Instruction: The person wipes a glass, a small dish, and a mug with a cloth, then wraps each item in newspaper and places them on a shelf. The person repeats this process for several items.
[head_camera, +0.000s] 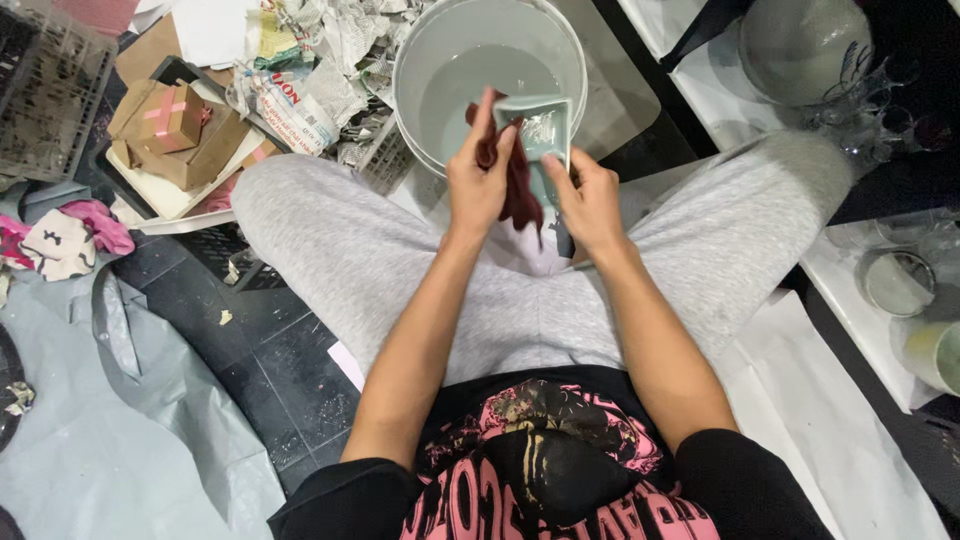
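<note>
Both forearms reach forward over the lap in grey trousers. The left hand (478, 180) has its fingers clamped on a soft, limp dark-red cloth (517, 185), pressed against a small pale-green square glazed dish (540, 128). The right hand (590, 200) grips the dish's lower edge, fingers closed around it. The dish looks stiff, wet, slippery and breakable, best held by its rim. Beyond stands a white round plastic bucket (420, 60) of water on the floor.

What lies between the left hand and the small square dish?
In the head view, a dark red cloth lies between the left hand and the pale square dish, which the right hand holds over the white bucket.
</note>
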